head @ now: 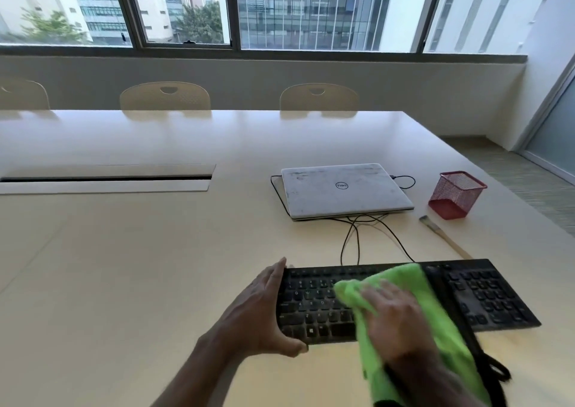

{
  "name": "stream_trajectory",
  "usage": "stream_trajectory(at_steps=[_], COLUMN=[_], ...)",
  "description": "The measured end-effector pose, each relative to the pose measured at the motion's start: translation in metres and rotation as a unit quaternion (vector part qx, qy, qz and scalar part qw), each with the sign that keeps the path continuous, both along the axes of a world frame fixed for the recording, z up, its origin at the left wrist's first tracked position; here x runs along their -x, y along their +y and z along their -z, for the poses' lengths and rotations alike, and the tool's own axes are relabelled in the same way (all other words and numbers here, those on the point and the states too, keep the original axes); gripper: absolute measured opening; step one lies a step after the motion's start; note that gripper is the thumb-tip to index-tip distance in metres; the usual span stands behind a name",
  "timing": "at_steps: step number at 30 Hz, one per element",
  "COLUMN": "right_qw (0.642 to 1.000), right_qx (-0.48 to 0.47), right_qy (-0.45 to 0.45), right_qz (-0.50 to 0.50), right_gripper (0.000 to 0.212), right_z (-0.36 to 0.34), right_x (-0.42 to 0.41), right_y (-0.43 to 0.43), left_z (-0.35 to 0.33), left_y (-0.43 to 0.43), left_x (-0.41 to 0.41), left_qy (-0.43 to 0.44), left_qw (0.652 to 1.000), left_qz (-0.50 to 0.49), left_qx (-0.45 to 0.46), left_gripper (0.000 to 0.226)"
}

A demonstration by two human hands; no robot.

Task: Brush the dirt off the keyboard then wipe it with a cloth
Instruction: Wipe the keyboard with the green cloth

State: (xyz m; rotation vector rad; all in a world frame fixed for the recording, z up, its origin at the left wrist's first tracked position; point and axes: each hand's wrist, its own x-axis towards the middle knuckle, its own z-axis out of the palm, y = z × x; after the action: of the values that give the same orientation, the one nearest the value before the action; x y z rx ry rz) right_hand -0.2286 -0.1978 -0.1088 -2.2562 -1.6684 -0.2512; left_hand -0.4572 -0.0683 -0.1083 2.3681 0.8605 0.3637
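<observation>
A black keyboard (pixel 485 294) lies on the pale table (pixel 140 266) near its front edge. My left hand (pixel 261 310) clasps the keyboard's left end, thumb at the front edge and fingers at the back. My right hand (pixel 395 322) presses flat on a bright green cloth (pixel 413 282) that covers the keyboard's middle and hangs over the front edge; this hand is blurred. A wooden-handled brush (pixel 441 235) rests on the table behind the keyboard, to the right.
A closed grey laptop (pixel 345 190) sits behind the keyboard with black cables (pixel 357 241) running to it. A red mesh pen holder (pixel 455 195) stands at its right near the table edge. Three chairs (pixel 165 96) line the far side. A cable slot (pixel 105 177) is left of centre.
</observation>
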Motion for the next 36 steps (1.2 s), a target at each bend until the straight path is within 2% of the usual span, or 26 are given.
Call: stream_trajectory(at_steps=[2,4,7,9,12,15,17,19,21,23,26,28,30,33,36], right_qw=[0.992,0.974,0.967,0.975,0.994,0.991,0.986,0.987,0.993,0.993,0.979,0.972,0.977,0.991,0.995], right_qx=[0.011,0.029,0.017,0.013,0.012,-0.007,0.038,0.043,0.033,0.023,0.052,0.06,0.041,0.041,0.022], right_qy=[0.024,0.059,0.114,0.117,0.102,0.099,0.124,0.114,0.107,0.102,0.082,0.09,0.094,0.099,0.085], right_qz=[0.124,0.216,0.229,0.189,0.048,-0.09,-0.105,-0.104,-0.049,0.049,0.179,0.209,0.185,0.078,-0.048], right_gripper=[0.026,0.033,0.036,0.03,0.015,0.028,0.039,0.041,0.037,0.034,0.04,0.042,0.037,0.025,0.032], right_z=[-0.004,-0.012,-0.017,-0.024,-0.021,-0.02,-0.019,-0.014,-0.015,-0.016,-0.027,-0.029,-0.028,-0.021,-0.019], right_x=[-0.04,-0.062,-0.058,-0.025,0.047,0.095,0.088,0.062,0.027,-0.014,-0.059,-0.062,-0.043,0.01,0.068], right_y=[-0.009,-0.012,-0.003,0.013,0.039,0.052,0.048,0.04,0.031,0.023,0.012,0.015,0.024,0.043,0.056], left_z=[0.0,0.0,0.001,0.001,0.002,0.005,0.006,0.004,0.002,0.002,0.003,0.003,0.001,0.001,0.001], left_y=[0.0,0.001,0.002,0.002,0.003,0.005,0.004,0.002,0.001,0.001,0.002,0.003,0.003,0.002,0.002], left_x=[0.0,0.0,-0.002,-0.002,-0.002,-0.003,-0.001,-0.001,-0.001,-0.001,-0.001,-0.001,-0.001,-0.002,-0.002], left_qy=[0.001,-0.002,0.001,-0.001,-0.012,-0.032,-0.034,-0.027,-0.014,-0.011,-0.009,-0.007,-0.004,-0.008,-0.019], left_qw=[1.0,1.0,1.0,1.0,1.0,0.999,0.999,0.999,1.0,1.0,1.0,1.0,1.0,1.0,0.999], left_qz=[0.002,0.006,0.013,0.016,0.011,0.016,0.015,0.009,0.006,0.009,0.014,0.018,0.025,0.02,0.014], left_qx=[-0.001,-0.007,-0.005,-0.003,-0.018,-0.017,-0.022,-0.027,-0.026,-0.02,-0.021,-0.021,-0.015,-0.019,-0.025], left_gripper=[0.148,0.148,0.148,0.149,0.149,0.154,0.151,0.147,0.147,0.147,0.145,0.145,0.144,0.146,0.146])
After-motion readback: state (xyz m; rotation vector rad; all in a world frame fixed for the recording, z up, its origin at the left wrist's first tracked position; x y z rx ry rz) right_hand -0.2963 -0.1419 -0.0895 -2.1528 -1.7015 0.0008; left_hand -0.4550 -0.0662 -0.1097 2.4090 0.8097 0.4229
